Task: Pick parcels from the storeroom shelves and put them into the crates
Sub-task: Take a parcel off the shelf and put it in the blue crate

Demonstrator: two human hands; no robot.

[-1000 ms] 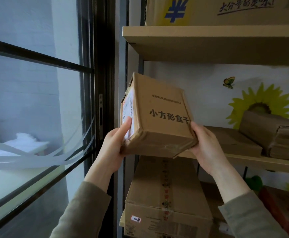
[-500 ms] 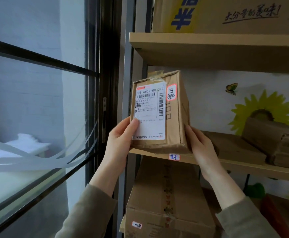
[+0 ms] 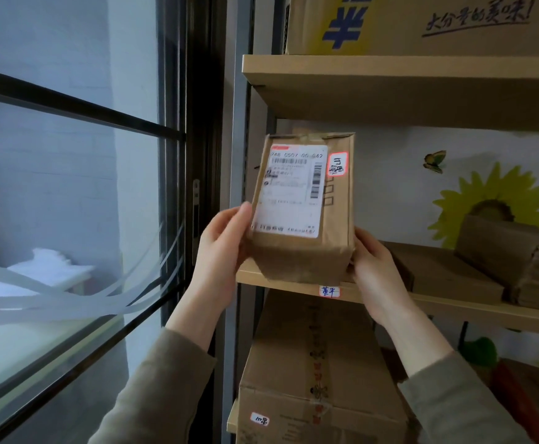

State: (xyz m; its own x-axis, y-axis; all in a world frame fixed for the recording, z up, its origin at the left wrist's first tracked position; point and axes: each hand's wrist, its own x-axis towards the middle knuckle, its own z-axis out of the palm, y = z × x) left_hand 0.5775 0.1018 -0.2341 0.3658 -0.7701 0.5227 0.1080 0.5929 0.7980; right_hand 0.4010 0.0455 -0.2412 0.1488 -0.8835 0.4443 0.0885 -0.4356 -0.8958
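Parcel (image 3: 305, 254) between left hand (image 3: 220, 248) and right hand (image 3: 374, 270), label (image 3: 293, 193) blurred.

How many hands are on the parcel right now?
2. The left hand grips the parcel at its lower left edge; the right hand holds its lower right side.

Brown parcel (image 3: 303, 254), white label (image 3: 290, 193), yellow sunflower (image 3: 492, 200).

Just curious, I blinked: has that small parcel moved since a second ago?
Yes. The parcel has swung upright against the middle shelf, its white label now facing the camera instead of the window.
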